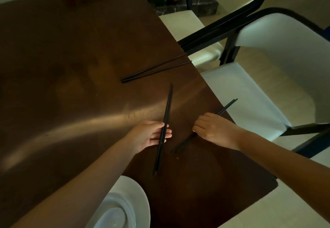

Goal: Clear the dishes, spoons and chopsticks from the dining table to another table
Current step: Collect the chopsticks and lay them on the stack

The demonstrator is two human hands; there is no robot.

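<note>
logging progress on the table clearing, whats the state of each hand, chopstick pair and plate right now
left hand: loosely holding a chopstick pair
held chopstick pair: in left fingers
right hand: closed over second pair at table edge
second chopstick pair: under right hand, tips overhanging the edge
far chopstick pair: lying untouched on dining table
white plates: stacked, on the table

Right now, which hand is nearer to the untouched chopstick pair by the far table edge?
Left, narrowly. The left hand lies below the untouched chopstick pair, holding another pair; the right hand is below and further right.
</note>
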